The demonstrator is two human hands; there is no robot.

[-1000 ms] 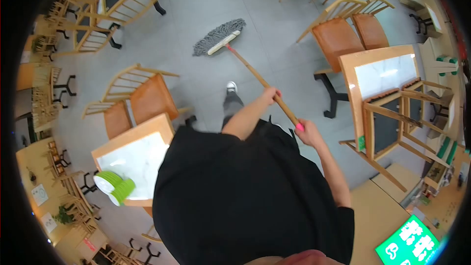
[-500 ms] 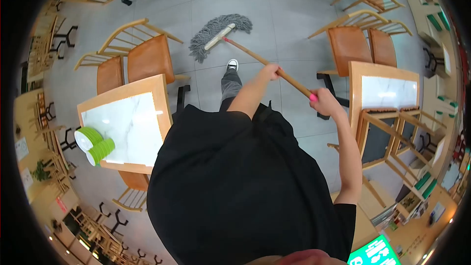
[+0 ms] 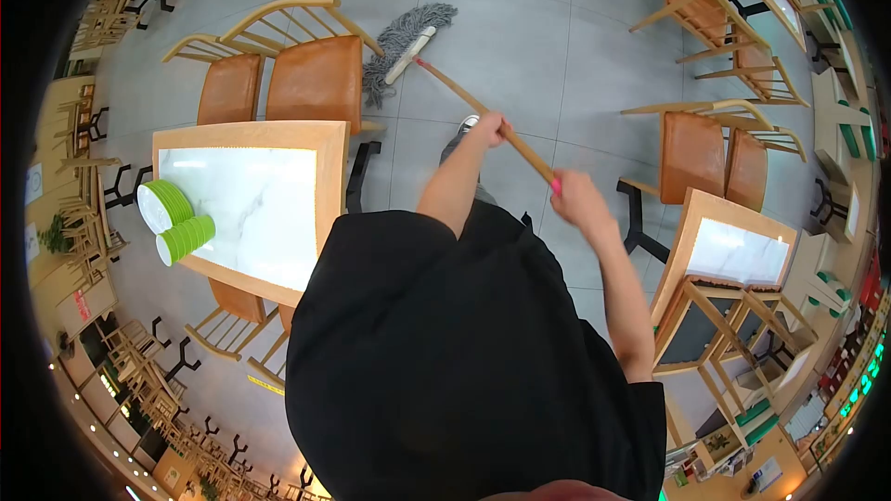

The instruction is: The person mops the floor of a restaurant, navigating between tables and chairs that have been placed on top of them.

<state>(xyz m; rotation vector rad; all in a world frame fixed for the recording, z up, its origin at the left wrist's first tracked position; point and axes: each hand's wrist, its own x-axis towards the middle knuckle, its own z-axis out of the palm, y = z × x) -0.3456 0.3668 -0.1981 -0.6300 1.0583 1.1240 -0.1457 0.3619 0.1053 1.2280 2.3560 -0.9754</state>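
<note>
Wooden mop handle [image 3: 464,97], left hand [image 3: 488,128], right hand [image 3: 577,199]

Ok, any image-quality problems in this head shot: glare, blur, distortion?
Head view: heavy fisheye bending with a black rim; ceiling-light glare on the marble table; the right hand on the mop handle is slightly motion-blurred; the rest is sharp.

Grey tiled floor [image 3: 529,46], with a grey string mop head [image 3: 401,37] lying flat on it at twelve o'clock, beside orange-seated wooden chairs [image 3: 314,82]. At nine o'clock, a wood-framed white marble surface [image 3: 243,199], bearing stacked green plastic plates [image 3: 160,205] and stacked green cups [image 3: 186,239] at its left edge.
</note>
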